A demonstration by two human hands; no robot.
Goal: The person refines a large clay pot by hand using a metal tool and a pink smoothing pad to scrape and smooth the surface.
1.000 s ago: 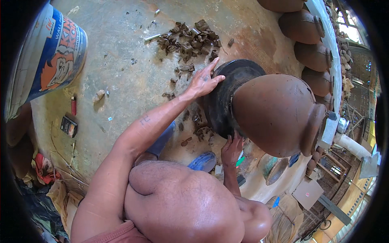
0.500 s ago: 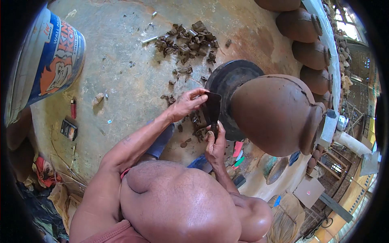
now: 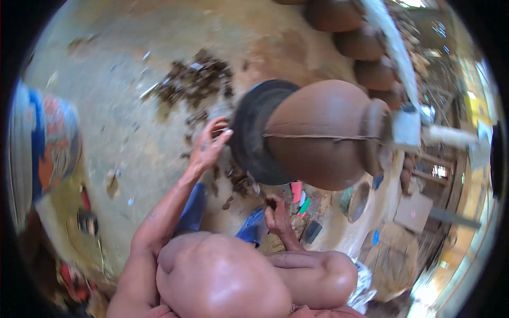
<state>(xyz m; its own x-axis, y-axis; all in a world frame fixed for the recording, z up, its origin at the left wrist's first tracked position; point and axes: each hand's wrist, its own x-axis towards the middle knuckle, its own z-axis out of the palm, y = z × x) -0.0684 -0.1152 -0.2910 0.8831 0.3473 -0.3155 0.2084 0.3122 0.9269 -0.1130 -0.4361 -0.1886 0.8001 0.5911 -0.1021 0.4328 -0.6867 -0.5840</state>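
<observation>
A large brown clay pot rests on a dark round turntable, with its rim facing right and a thin line across its body. My left hand is at the turntable's left edge, fingers curved and apart, holding nothing. My right hand is lower, below the turntable, with fingers closed around something dark that is too blurred and hidden to make out. Dark clay scraps lie scattered on the floor left of the turntable.
A paint bucket stands at left. More clay pots line the upper right. Small coloured tools lie below the turntable. A shallow round container and a cardboard piece are at lower right.
The pot has turned, bringing its line across the middle. The dark flat blade held in both hands half a second ago no longer shows clearly; my left hand has released it and moved leftward.
</observation>
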